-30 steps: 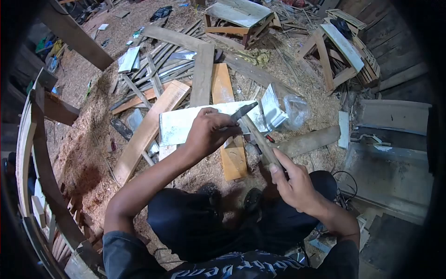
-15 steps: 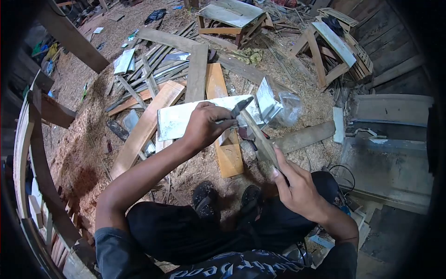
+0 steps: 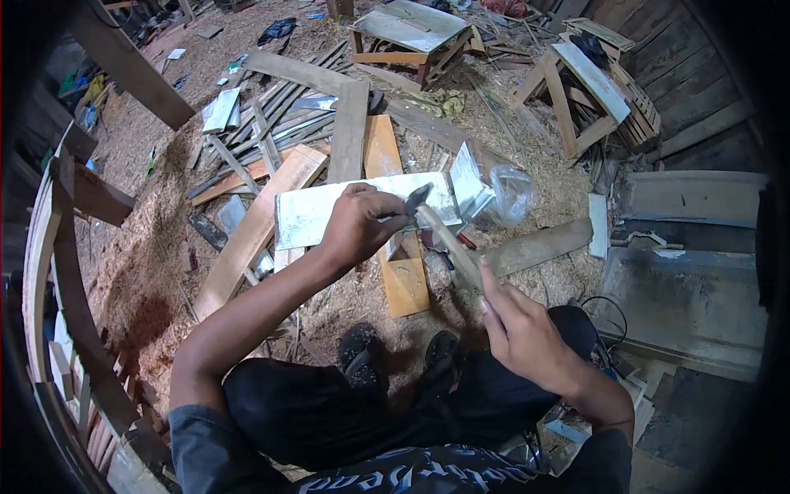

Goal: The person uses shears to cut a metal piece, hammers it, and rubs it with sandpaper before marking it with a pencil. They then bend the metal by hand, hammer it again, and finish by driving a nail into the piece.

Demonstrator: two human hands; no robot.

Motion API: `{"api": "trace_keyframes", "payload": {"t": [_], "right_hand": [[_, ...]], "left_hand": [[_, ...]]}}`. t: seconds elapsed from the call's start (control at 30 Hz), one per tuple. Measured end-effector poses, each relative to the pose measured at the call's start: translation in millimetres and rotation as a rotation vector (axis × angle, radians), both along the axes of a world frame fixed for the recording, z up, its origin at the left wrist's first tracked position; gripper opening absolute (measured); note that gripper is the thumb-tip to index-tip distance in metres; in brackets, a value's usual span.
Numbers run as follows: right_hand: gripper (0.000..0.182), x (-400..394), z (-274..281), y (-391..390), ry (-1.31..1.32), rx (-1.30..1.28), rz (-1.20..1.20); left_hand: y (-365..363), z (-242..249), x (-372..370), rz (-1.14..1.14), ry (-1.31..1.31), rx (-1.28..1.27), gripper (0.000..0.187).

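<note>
A hammer (image 3: pixel 440 235) is gripped in both hands at the centre of the frame: the right hand (image 3: pixel 522 329), at about 5 o'clock from the head, is clamped around the lower end of the wooden handle, while the left hand (image 3: pixel 358 226), at 9 o'clock from the head, is closed with its fingertips pinched on the dark metal head (image 3: pixel 417 198), apparently steadying it so the tool can be checked or adjusted. The hammer is held in the air above the sawdust-covered floor (image 3: pixel 148 247), tilted from lower right to upper left. Directly beneath it lies a pale sheet-metal panel (image 3: pixel 313 216), with an orange board (image 3: pixel 395 247) under that, and a clear plastic bag (image 3: pixel 512 196) at 2 o'clock. Loose planks (image 3: pixel 350 132) fan out towards 12 o'clock, where a low wooden stool (image 3: pixel 415 33) stands. The person's sandalled feet (image 3: pixel 362 362) rest at 6 o'clock
</note>
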State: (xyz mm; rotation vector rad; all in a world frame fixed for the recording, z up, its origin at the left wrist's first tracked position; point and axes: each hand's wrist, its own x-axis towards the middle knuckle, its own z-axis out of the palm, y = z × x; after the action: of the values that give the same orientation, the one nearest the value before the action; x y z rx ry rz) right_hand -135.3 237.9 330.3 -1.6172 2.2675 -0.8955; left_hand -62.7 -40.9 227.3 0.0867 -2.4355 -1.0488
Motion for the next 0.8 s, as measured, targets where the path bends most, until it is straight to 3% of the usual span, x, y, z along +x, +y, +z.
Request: {"api": "trace_keyframes", "payload": {"t": [0.07,0.17,0.27,0.37,0.47,0.6,0.8], "right_hand": [[0.057,-4,1,1,-0.047,0.073,0.012],[0.057,0,0,-3,0.015,-0.088,-0.005],[0.058,-2,5,1,-0.098,0.149,0.013],[0.059,-3,-2,-5,0.020,-0.132,-0.021],[0.058,0,3,2,-0.111,0.177,0.019],[0.052,-7,-1,-7,-0.104,-0.082,-0.078],[0.041,-23,-3,-27,-0.197,-0.136,-0.118]], "left_hand": [[1,-3,-1,0.008,0.041,-0.023,0.009],[1,-2,-1,0.008,0.038,-0.008,0.009],[2,4,1,0.006,-0.012,-0.001,0.009],[1,2,0,0.007,0.011,-0.015,0.011],[0,4,3,0.011,0.007,-0.025,0.012],[-2,3,3,-0.017,-0.004,-0.031,0.019],[-11,7,5,0.021,-0.126,-0.232,0.063]]}}
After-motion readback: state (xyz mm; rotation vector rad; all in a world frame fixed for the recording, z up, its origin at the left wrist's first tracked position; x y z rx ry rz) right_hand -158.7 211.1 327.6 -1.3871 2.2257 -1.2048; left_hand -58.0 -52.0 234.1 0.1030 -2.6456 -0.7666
